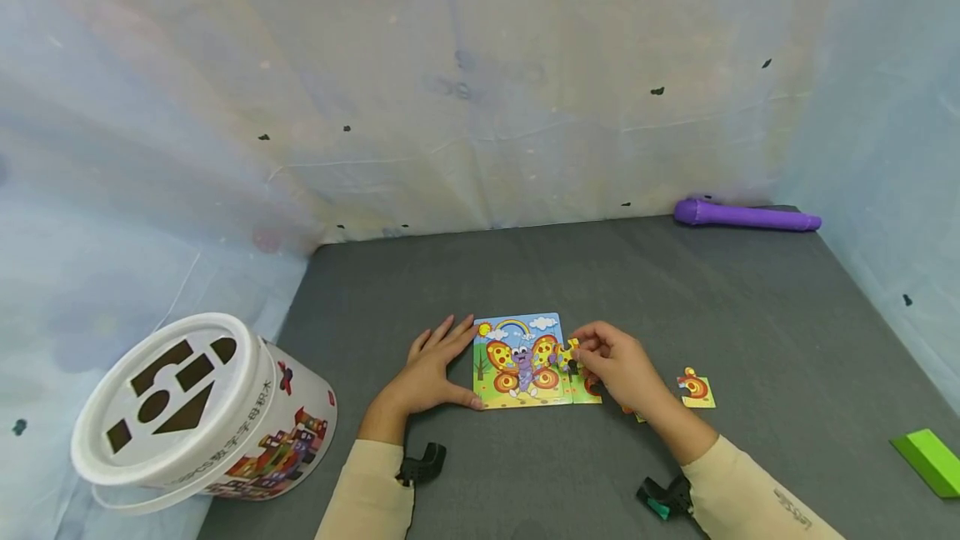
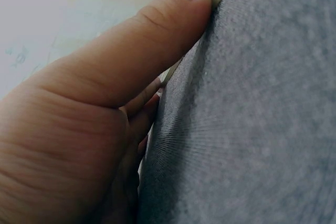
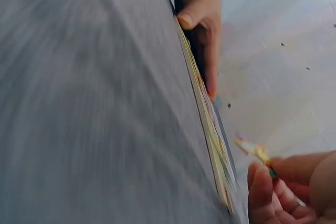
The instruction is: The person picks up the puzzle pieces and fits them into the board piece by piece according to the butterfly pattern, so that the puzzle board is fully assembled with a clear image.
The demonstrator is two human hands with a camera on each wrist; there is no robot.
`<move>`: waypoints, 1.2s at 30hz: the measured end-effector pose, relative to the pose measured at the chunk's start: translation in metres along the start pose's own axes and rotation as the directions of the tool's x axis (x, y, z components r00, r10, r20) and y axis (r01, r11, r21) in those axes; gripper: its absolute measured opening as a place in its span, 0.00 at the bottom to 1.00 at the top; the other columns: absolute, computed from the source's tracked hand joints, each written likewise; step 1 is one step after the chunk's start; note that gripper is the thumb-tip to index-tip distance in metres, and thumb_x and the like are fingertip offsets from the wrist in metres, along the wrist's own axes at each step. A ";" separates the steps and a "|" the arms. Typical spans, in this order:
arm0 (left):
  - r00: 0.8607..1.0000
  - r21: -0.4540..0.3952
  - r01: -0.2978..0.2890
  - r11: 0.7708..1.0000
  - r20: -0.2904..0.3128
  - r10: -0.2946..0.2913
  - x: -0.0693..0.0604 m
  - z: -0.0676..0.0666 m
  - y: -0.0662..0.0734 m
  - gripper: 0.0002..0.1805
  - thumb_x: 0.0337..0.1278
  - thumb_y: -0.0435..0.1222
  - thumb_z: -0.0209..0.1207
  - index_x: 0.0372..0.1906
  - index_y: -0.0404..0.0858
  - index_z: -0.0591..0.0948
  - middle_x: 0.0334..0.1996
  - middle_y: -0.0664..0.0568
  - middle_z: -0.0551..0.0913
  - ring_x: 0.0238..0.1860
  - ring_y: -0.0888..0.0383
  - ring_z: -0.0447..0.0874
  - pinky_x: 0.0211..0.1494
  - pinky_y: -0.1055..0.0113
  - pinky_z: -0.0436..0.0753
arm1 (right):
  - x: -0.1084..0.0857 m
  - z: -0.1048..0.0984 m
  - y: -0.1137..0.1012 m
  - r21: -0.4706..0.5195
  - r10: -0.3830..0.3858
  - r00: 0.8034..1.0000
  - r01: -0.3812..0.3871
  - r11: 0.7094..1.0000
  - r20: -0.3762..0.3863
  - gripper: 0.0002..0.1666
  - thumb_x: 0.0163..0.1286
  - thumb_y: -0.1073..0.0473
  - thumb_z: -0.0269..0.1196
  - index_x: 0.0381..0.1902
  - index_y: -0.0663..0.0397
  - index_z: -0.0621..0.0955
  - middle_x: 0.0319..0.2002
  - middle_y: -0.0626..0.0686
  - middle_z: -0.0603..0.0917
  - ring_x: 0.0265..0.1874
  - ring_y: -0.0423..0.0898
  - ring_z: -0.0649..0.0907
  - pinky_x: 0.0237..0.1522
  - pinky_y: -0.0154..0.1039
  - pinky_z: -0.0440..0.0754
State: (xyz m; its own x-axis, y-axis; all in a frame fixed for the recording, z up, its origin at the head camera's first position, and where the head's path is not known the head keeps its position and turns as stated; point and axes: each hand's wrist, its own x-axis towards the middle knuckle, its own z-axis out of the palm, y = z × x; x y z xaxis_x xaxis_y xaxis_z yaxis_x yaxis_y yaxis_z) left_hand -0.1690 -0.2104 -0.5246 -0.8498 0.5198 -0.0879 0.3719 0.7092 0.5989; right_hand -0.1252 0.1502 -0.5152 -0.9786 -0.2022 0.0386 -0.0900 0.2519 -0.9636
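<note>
**Yellow puzzle piece (image 1: 567,353) held above the right side of a butterfly board (image 1: 521,363)**

The puzzle piece is pinched between the thumb and fingers of the right hand (image 1: 618,365), raised over the butterfly board's right side. If it were lowered at a wrong angle, its knobs could be caught on the neighbouring section; the board could also be pushed askew if it were not steadied. The piece is mostly yellow with a knobbed outline; its finer print cannot be made out. A smiling purple butterfly under a rainbow is shown on the board, whose left edge is touched by the left hand (image 1: 431,373), fingers spread wide. To the board's right, a loose orange-ringed piece (image 1: 697,392) is laid on the grey table (image 1: 525,465). Well left of the board, a white bucket (image 1: 300,415) is seen; far beyond its right, a purple microphone-shaped toy (image 1: 750,216).
</note>
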 end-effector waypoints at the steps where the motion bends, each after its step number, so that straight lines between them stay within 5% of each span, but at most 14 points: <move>1: 1.000 -0.001 -0.002 1.000 0.000 0.002 0.000 0.000 0.000 0.72 0.38 0.62 0.86 0.89 0.51 0.60 0.88 0.61 0.51 0.88 0.53 0.36 0.83 0.40 0.34 | 0.002 0.003 0.000 0.014 0.015 1.000 -0.015 1.000 -0.001 0.12 0.81 0.66 0.67 0.58 0.65 0.84 0.39 0.57 0.85 0.31 0.55 0.88 0.32 0.45 0.89; 6: 1.000 -0.002 -0.011 1.000 -0.005 0.011 0.001 0.001 -0.002 0.72 0.37 0.62 0.86 0.89 0.51 0.60 0.88 0.61 0.51 0.88 0.53 0.37 0.82 0.40 0.34 | 0.010 0.015 -0.004 0.047 0.071 0.997 -0.071 0.996 -0.009 0.13 0.81 0.66 0.65 0.59 0.68 0.84 0.38 0.59 0.86 0.30 0.55 0.89 0.28 0.43 0.88; 12: 1.000 -0.003 -0.009 1.000 -0.003 0.009 0.000 0.000 -0.002 0.72 0.37 0.63 0.86 0.89 0.51 0.60 0.88 0.62 0.51 0.87 0.53 0.36 0.83 0.40 0.34 | 0.017 0.024 -0.007 0.029 0.125 0.992 -0.125 0.992 -0.027 0.12 0.80 0.68 0.64 0.57 0.65 0.84 0.32 0.58 0.85 0.22 0.53 0.84 0.15 0.37 0.75; 36: 1.000 0.009 -0.002 1.000 0.004 0.002 0.000 0.001 -0.002 0.72 0.38 0.64 0.85 0.90 0.53 0.59 0.88 0.63 0.50 0.87 0.55 0.35 0.83 0.42 0.33 | 0.027 0.038 -0.006 0.118 0.146 0.989 -0.143 0.983 -0.021 0.10 0.77 0.71 0.65 0.53 0.72 0.83 0.34 0.59 0.85 0.22 0.51 0.86 0.24 0.40 0.86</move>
State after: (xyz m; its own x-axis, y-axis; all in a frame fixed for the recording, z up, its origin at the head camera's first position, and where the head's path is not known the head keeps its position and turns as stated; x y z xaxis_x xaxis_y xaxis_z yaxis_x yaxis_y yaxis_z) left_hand -0.1698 -0.2113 -0.5271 -0.8475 0.5231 -0.0904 0.3767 0.7126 0.5918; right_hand -0.1440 0.1073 -0.5183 -0.9850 -0.1428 -0.0970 0.0730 0.1648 -0.9836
